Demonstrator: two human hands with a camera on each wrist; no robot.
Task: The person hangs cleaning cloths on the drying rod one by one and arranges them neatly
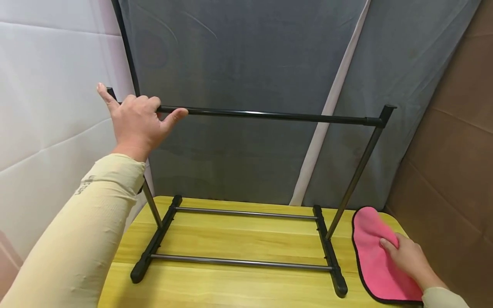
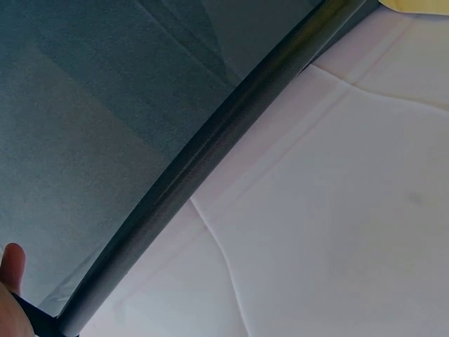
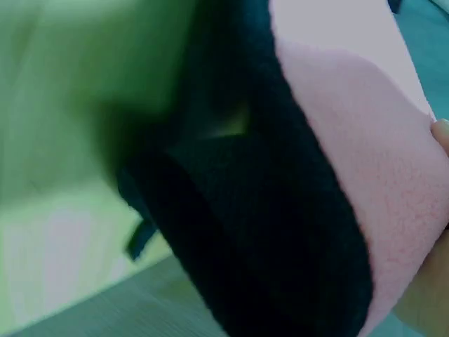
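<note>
A black metal rack (image 1: 269,114) stands on a yellow wooden table (image 1: 239,239). My left hand (image 1: 136,119) grips the left end of its top bar, fingers curled over it and thumb lying along it. The left wrist view shows a rack tube (image 2: 210,147) running diagonally, with one fingertip (image 2: 12,263) at the lower left. A pink cloth (image 1: 371,256) with a black edge lies on the table right of the rack's right foot. My right hand (image 1: 408,256) holds it with bent fingers. The right wrist view is blurred: pink fleece (image 3: 358,140) with a black band beside it.
A grey curtain (image 1: 246,55) hangs behind the rack. A white padded wall (image 1: 50,85) is on the left and brown cardboard (image 1: 458,149) on the right. The rack's two feet and two lower crossbars (image 1: 239,262) take up the middle of the table.
</note>
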